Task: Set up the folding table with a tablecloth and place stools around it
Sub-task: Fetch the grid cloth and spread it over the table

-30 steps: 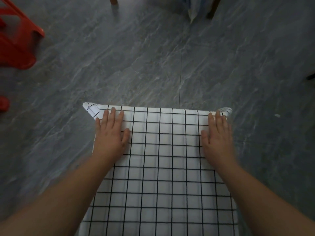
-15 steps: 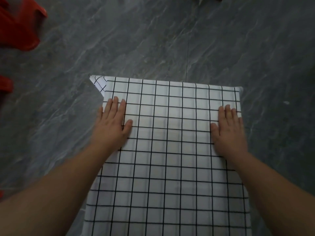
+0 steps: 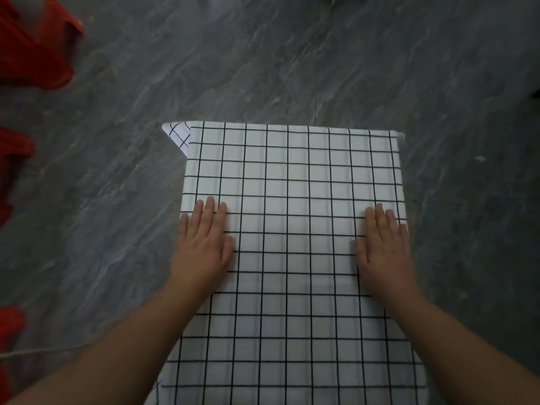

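- Checked tablecloth [image 3: 295, 182], white with a black grid, lies flat over the narrow table top, centre frame; the table underneath is fully covered, nothing of it can be made out.
- Left hand [image 3: 201, 247] rests palm-down on the cloth near its left edge, fingers straight and together, gripping nothing.
- Right hand [image 3: 382, 249] lies the same way, flat on the cloth near the right edge, fingers extended, nothing held.
- The two hands are well apart, a wide strip of cloth between them.
- Far left corner flap [image 3: 178, 136] of the cloth sticks out past the top's edge, its grid running at an angle.
- Far right corner shows a small fold poking out; too small to read further.
- Red plastic stool [image 3: 35, 48] stands upper left on the floor, cut off by the frame edge, blurred.
- More red stool parts [image 3: 13, 159] lie along the left edge, lower down; only slivers are visible, so I can't tell how many stools.
- Grey marbled tile floor [image 3: 292, 59] surrounds everything, with a thin grout line running up from the cloth's far edge.
- A thin pale cord or line shows on the floor lower left, unclear what.
- A dark object is clipped at the right edge and something pale at the top edge; both unidentifiable.
- The near end of the cloth runs out of the frame bottom.
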Tool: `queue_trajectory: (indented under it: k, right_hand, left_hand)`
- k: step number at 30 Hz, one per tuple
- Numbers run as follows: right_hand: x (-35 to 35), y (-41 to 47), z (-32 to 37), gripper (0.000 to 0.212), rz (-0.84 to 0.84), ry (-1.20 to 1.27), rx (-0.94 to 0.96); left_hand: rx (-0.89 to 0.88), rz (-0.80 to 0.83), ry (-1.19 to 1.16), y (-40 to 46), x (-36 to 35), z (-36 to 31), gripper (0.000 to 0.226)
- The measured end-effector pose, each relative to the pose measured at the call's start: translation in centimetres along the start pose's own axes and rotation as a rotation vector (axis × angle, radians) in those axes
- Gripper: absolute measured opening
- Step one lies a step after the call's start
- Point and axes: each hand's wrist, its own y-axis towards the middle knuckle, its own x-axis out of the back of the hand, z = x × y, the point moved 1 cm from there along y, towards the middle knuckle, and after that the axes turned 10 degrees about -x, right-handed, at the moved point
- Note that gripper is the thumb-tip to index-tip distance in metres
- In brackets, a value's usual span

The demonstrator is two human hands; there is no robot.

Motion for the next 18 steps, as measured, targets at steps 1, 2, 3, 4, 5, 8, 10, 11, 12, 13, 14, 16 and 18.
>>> queue_trajectory:
  k: [1, 2, 3, 4, 5, 8, 10, 11, 12, 13, 14, 16, 18]
  right_hand:
    - [-0.4, -0.6, -0.3, 0.065, 0.009, -0.011, -0.009]
    - [-0.9, -1.0, -0.6, 0.065, 0.017, -0.018, -0.018]
    - [-1.3, -1.2, -0.8, 0.066, 0.020, -0.025, -0.024]
    - [-1.6, -1.4, -1.0, 0.066, 0.018, -0.032, -0.027]
    - [-1.8, -1.4, -1.1, 0.067, 0.014, -0.039, -0.028]
    - [-2.2, -1.3, -1.2, 0.067, 0.006, -0.047, -0.029]
    - [-2.3, -1.4, -1.2, 0.067, 0.002, -0.040, -0.025]
    - [-2.2, -1.5, -1.3, 0.067, 0.001, -0.031, -0.021]
    - [-2.2, -1.5, -1.3, 0.068, 0.002, -0.022, -0.017]
    - [-2.0, -1.6, -1.4, 0.068, 0.005, -0.018, -0.015]
    - [-1.8, -1.7, -1.5, 0.068, 0.004, -0.022, -0.013]
    - [-1.2, -2.1, -1.7, 0.068, -0.020, -0.030, -0.007]
    - [-0.6, -3.0, -2.0, 0.068, -0.035, -0.023, -0.004]
  left_hand:
    - [-0.005, 0.028, 0.009, -0.6, -0.5, 0.1, 0.065]
    - [-0.008, 0.056, 0.014, -1.1, -1.0, 0.3, 0.066]
    - [-0.008, 0.079, 0.019, -1.5, -1.5, 0.4, 0.066]
    - [-0.006, 0.089, 0.026, -1.8, -1.9, 0.6, 0.066]
    - [-0.004, 0.090, 0.035, -2.0, -2.2, 0.7, 0.066]
    - [-0.004, 0.071, 0.051, -1.9, -2.4, 0.7, 0.066]
    - [-0.005, 0.061, 0.041, -1.8, -2.4, 0.7, 0.067]
    - [-0.006, 0.057, 0.032, -1.9, -2.4, 0.7, 0.068]
    - [-0.008, 0.055, 0.020, -2.1, -2.3, 0.8, 0.070]
    - [-0.012, 0.054, 0.000, -2.2, -2.2, 0.8, 0.072]
    - [-0.021, 0.052, -0.022, -2.3, -1.9, 0.9, 0.073]
    - [-0.042, 0.038, -0.033, -2.4, -1.2, 1.0, 0.074]
    - [-0.044, 0.030, -0.011, -3.0, -0.6, 0.7, 0.072]
